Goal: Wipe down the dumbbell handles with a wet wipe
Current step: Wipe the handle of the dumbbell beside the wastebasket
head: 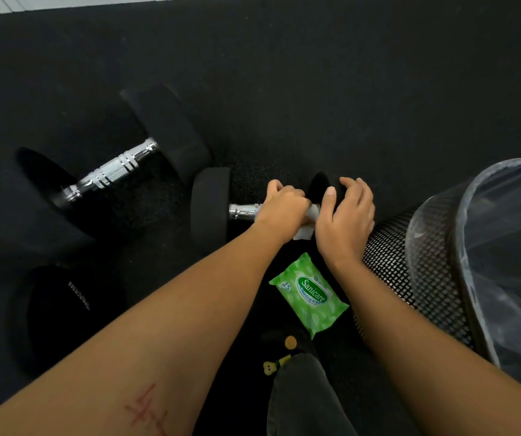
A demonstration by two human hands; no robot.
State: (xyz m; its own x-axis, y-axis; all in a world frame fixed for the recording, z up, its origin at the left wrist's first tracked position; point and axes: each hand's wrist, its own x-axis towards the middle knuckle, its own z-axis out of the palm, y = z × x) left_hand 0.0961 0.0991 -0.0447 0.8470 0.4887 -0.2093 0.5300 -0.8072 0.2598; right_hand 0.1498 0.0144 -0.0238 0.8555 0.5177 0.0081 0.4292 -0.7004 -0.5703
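The job looks about midway: at centre the left hand [281,206] grips the wet wipe [311,220] round the near dumbbell [210,206] handle, the right hand [347,215] clasps its end weight, and the far dumbbell [111,171] at ten o'clock apparently still awaits wiping.

Everything's black here: the speckled rubber floor [315,73] and the heads of the far dumbbell [114,171] and the near dumbbell [210,206], with shiny chrome handles, the far one banded with dark rings. The wet wipe [307,228] is white, and the wipes pack [309,294] is bright green with paler leafy blotches, a dark green oval and white lettering. The wastebasket [410,278] is black diamond mesh with a cloudy greyish liner [510,231].
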